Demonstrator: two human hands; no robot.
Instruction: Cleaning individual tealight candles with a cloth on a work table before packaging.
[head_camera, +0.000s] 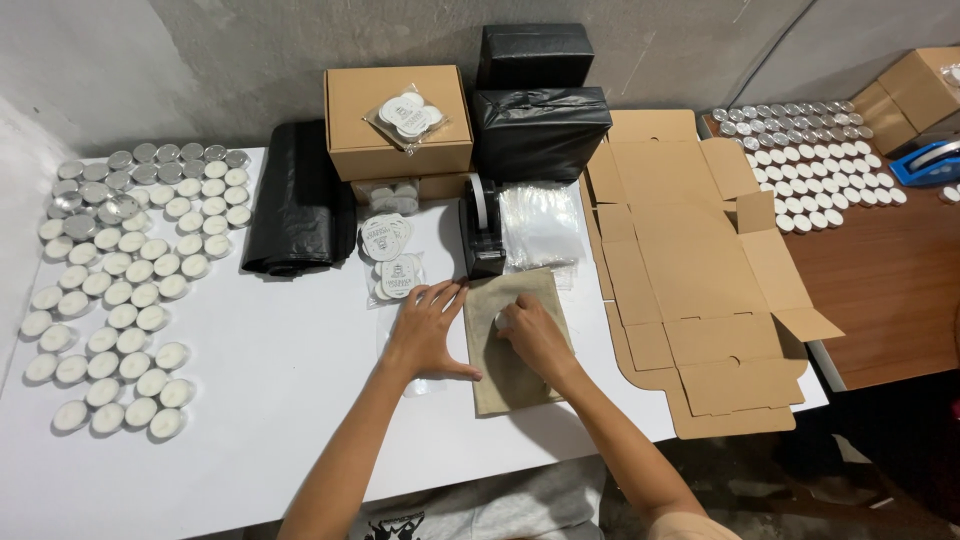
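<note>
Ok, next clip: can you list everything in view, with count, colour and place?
tealight candles: many, white in silver cups, left side of white table
white table: one, under the work
black plastic bag: one, folded, left of centre
closed cardboard boxes: two stacked, brown, at back
round stickers: several packets, white, centre
tape dispenser: one, black, centre
clear bags: a stack, right of dispenser
black wrapped bundles: two, at back
flat cardboard box blanks: stack, brown, right
more tealights: many, on brown table, far right
blue tape dispenser: one, far right
tan pouch: one, under both hands
left hand: flat at the pouch's left edge
right hand: pressing on pouch
</note>
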